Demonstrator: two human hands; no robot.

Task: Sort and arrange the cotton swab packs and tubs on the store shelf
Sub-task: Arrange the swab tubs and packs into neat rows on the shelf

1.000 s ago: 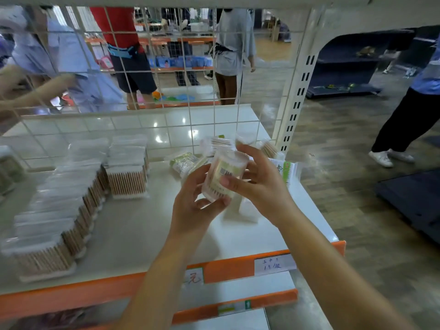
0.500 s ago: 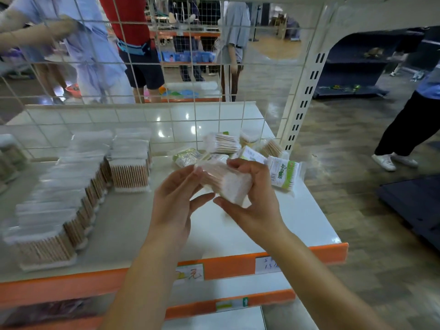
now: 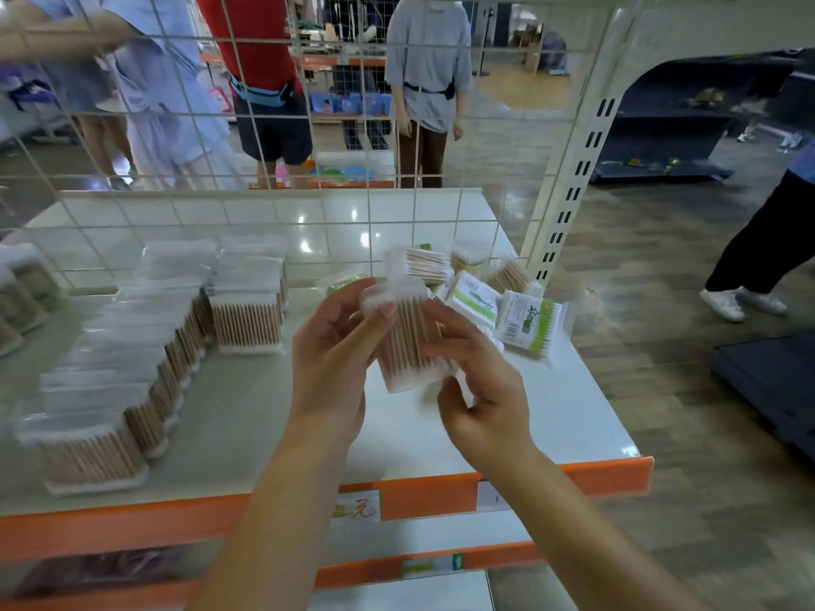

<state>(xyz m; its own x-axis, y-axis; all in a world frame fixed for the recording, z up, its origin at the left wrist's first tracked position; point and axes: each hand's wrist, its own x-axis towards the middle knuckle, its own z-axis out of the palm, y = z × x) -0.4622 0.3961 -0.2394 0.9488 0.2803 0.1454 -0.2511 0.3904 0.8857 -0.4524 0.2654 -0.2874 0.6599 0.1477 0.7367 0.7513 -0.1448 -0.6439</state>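
A clear tub of wooden-stick cotton swabs (image 3: 408, 341) is held upright above the white shelf (image 3: 507, 416). My left hand (image 3: 330, 359) grips its left side with the thumb across the front. My right hand (image 3: 480, 390) holds its right side and lower edge with curled fingers. Behind them lies a loose heap: another swab tub (image 3: 425, 264), a round tub (image 3: 469, 253) and green-labelled swab packs (image 3: 529, 324). On the left, two rows of matching clear tubs (image 3: 132, 359) stand lined up.
A wire grid panel (image 3: 264, 147) backs the shelf, with a slotted upright post (image 3: 573, 191) at its right. The orange price rail (image 3: 397, 500) marks the front edge. Several people stand beyond the grid, and one person's legs (image 3: 758, 249) are on the right.
The tub has turned from lying sideways in my hands to standing upright, its wooden sticks now facing me. My head has moved closer to the shelf.
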